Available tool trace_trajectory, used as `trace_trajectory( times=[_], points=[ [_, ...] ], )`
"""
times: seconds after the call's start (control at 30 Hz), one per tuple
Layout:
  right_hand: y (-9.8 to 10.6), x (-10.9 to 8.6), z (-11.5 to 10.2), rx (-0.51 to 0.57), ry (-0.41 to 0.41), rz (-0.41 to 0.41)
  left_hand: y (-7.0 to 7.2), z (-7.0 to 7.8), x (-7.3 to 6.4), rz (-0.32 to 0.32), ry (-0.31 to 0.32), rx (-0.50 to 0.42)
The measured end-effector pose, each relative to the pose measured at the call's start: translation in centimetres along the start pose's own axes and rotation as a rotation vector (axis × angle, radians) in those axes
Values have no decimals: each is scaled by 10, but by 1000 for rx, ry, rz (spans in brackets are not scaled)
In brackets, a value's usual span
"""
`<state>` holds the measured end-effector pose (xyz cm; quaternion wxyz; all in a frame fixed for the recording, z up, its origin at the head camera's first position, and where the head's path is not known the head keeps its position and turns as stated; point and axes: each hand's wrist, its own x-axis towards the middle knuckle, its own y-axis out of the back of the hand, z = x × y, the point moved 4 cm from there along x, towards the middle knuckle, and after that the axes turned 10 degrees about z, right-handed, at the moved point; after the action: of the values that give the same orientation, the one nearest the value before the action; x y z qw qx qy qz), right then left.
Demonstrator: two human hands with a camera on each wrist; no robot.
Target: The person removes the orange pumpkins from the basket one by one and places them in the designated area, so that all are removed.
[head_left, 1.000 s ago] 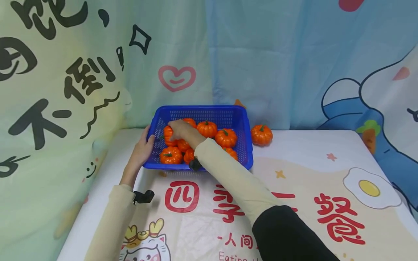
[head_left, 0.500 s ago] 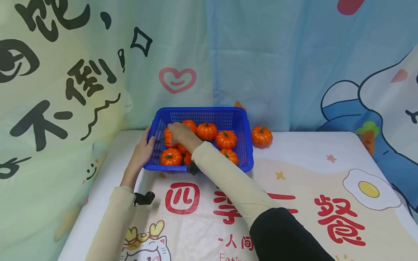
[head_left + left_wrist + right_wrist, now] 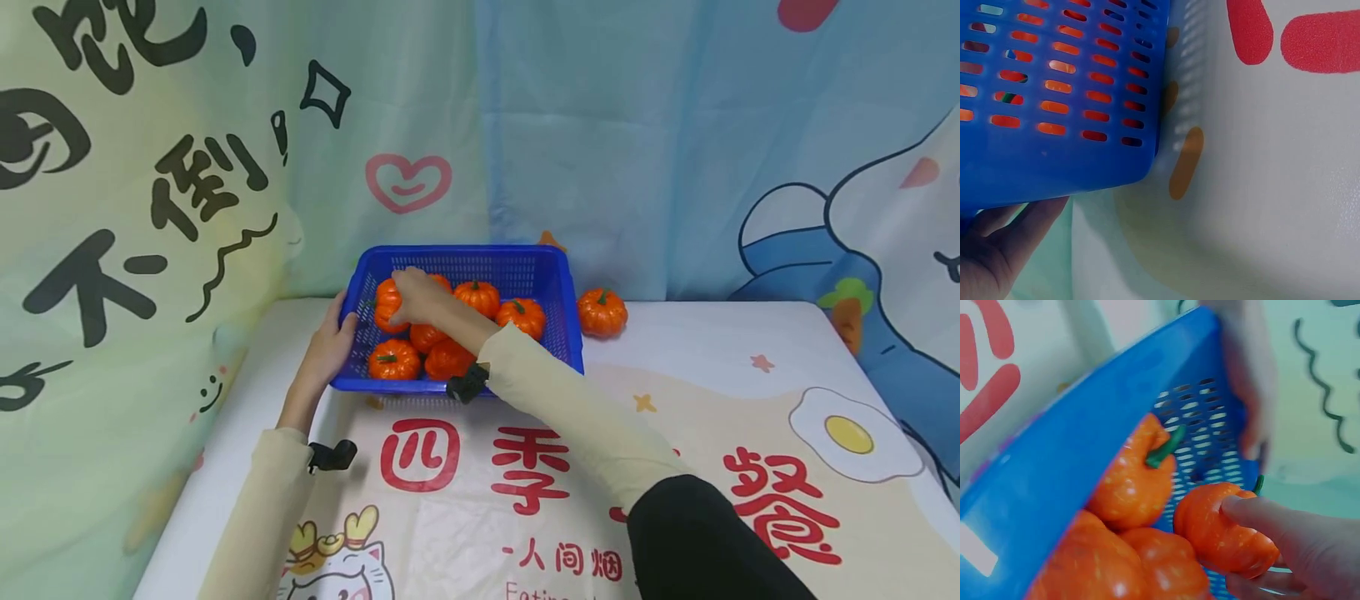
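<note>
Our left hand (image 3: 330, 343) grips the basket (image 3: 502, 265) by its rim; our right hand (image 3: 422, 297), half closed, holds a pumpkin (image 3: 387, 305).

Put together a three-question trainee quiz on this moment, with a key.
1. Multiple choice: the right hand holds (a) a cup, (b) an orange pumpkin, (c) a cloth.
2. True or false: in the head view, a loose pumpkin sits to the right of the blue basket.
3. Open: which side of the basket does the left hand grip, as the head view shows it?

Key: 1. b; 2. true; 3. the left side.
</note>
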<state>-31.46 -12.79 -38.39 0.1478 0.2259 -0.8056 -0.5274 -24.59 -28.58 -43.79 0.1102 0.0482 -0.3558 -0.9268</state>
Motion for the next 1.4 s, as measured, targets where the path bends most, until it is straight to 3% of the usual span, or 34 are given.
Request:
trace_trajectory(
  times=[0.27,0.53,0.7,0.93,1.03,1.4],
  points=[
    [38,-42,20,282,-11,122,6,1,3,20,-23,9],
    [37,-112,46,551,-75,208,6,0,1,14,2,11],
    [43,-165,64,581,-112,275,3,3,2,11,-13,18],
    [42,-230,93,659,-237,290,1,7,2,9,-12,21],
    [40,-248,102,645,-273,307,1,7,2,10,-14,17],
    [41,-294,127,652,-273,421,-1,5,-2,-1,5,14]
  ],
)
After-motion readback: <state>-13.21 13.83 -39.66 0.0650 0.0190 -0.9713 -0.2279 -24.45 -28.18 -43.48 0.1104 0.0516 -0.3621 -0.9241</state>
